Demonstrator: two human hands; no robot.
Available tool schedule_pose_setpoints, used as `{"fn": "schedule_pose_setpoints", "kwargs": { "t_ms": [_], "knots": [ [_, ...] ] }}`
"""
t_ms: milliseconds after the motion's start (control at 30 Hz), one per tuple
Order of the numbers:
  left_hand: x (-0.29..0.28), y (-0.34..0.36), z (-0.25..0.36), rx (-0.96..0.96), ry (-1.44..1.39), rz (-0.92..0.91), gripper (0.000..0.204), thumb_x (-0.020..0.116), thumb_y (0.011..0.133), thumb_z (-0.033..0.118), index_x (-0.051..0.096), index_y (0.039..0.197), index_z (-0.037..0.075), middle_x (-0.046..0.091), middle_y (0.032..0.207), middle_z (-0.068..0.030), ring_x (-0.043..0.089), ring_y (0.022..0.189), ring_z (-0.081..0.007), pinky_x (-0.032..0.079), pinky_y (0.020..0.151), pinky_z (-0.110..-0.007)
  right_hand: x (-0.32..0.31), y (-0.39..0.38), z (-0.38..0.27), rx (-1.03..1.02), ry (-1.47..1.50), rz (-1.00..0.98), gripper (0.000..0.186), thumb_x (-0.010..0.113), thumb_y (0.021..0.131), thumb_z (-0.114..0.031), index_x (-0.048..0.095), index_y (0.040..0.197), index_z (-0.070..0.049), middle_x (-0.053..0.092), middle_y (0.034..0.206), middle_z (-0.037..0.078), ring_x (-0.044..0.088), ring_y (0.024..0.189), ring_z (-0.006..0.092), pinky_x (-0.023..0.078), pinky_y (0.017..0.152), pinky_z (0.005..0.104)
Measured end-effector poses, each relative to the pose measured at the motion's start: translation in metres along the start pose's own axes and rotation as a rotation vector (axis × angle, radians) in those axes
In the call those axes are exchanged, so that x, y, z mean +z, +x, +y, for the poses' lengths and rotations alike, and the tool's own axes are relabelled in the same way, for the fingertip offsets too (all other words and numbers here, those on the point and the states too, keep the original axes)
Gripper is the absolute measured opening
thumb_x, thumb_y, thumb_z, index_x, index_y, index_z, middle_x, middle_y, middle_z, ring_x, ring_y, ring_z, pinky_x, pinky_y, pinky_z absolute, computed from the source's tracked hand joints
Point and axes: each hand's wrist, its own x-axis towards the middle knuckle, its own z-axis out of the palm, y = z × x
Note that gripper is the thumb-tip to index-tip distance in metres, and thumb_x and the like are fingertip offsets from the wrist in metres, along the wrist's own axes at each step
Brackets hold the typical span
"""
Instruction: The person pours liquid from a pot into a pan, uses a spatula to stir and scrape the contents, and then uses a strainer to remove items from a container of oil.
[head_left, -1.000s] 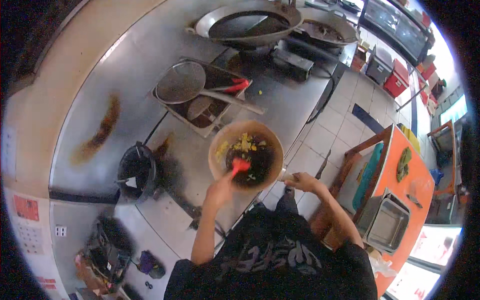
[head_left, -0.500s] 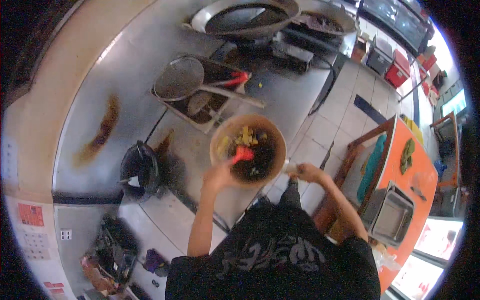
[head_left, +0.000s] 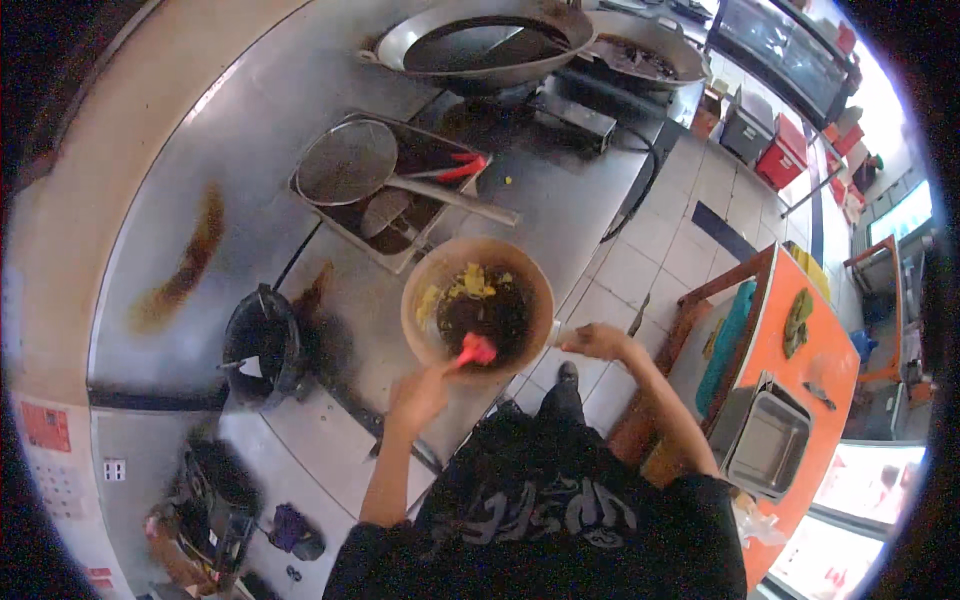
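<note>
A round frying pan (head_left: 541, 285) with tan sides and a dark bottom is in front of me, over the metal counter's edge. Bits of yellow food (head_left: 476, 283), perhaps egg, lie mostly on its far and left parts. My right hand (head_left: 598, 342) is closed around the pan's handle at the right. In my closed left hand (head_left: 417, 400) is a spatula with a red head (head_left: 478, 349). That head rests inside the pan by the near wall, and the fingers hide most of its handle.
Beyond the pan, a tray (head_left: 385, 262) holds a large strainer (head_left: 347, 160) and red-handled tools. Two big woks (head_left: 400, 50) stand farther back. At left is a black bucket (head_left: 262, 345); at right, an orange table (head_left: 775, 335) with a metal pan (head_left: 772, 440).
The spatula head has gone from the pan's middle to its near side, my left hand moving with it. The whole view has shifted slightly; my right hand keeps its grip.
</note>
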Motion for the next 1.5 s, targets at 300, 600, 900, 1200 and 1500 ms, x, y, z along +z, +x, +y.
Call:
{"fn": "schedule_pose_setpoints", "kwargs": {
  "t_ms": [300, 600, 900, 1200, 1500],
  "knots": [
    [0.01, 0.01, 0.008, -0.046, -0.104, 0.054, 0.041, 0.045, 0.088, 0.019, 0.055, 0.125, 0.032, 0.064, 0.103, -0.0176, 0.063, 0.092, -0.0363, 0.048, 0.079, -0.049, 0.104, -0.008, -0.001, -0.006, 0.099, 0.22, 0.063, 0.059, 0.08, -0.061, 0.056, 0.086, 0.002, 0.059, 0.068, 0.013, 0.057, 0.06, 0.0201, 0.045, 0.053, 0.0374],
    [0.037, 0.055, -0.013, -0.042, -0.158, 0.41, 0.043, 0.049, 0.086, 0.017, 0.054, 0.126, 0.031, 0.066, 0.085, -0.0186, 0.064, 0.075, -0.0359, 0.05, 0.067, -0.048, 0.12, -0.001, -0.062, 0.163, 1.167, -0.284, 0.044, 0.056, 0.089, -0.047, 0.052, 0.097, -0.004, 0.047, 0.06, 0.0, 0.043, 0.044, 0.0107, 0.034, 0.038, 0.0261],
    [0.011, -0.043, -0.04, -0.4, -0.014, 0.425, 0.038, 0.05, 0.083, 0.014, 0.06, 0.119, 0.024, 0.065, 0.08, -0.0179, 0.064, 0.072, -0.0345, 0.05, 0.064, -0.047, 0.13, -0.012, -0.075, 0.152, 1.146, -0.214, 0.046, 0.057, 0.088, -0.05, 0.048, 0.092, -0.005, 0.035, 0.054, -0.004, 0.033, 0.041, 0.0084, 0.03, 0.038, 0.0257],
    [-0.008, -0.007, -0.043, -0.299, -0.15, 0.479, 0.032, 0.055, 0.077, 0.01, 0.067, 0.106, 0.017, 0.065, 0.077, -0.0149, 0.064, 0.072, -0.0357, 0.049, 0.064, -0.046, 0.141, -0.006, -0.069, 0.196, 1.06, -0.142, 0.048, 0.057, 0.087, -0.052, 0.05, 0.088, -0.004, 0.038, 0.053, -0.002, 0.036, 0.04, 0.0102, 0.029, 0.037, 0.0266],
    [-0.018, 0.015, -0.043, -0.301, -0.06, 0.421, 0.028, 0.058, 0.078, 0.015, 0.067, 0.104, 0.017, 0.066, 0.079, -0.0153, 0.064, 0.07, -0.0355, 0.05, 0.064, -0.044, 0.14, 0.006, -0.054, 0.109, 0.936, -0.037, 0.041, 0.055, 0.089, -0.05, 0.053, 0.086, -0.008, 0.04, 0.054, -0.001, 0.04, 0.042, 0.0096, 0.029, 0.037, 0.0272]
  ]
}}
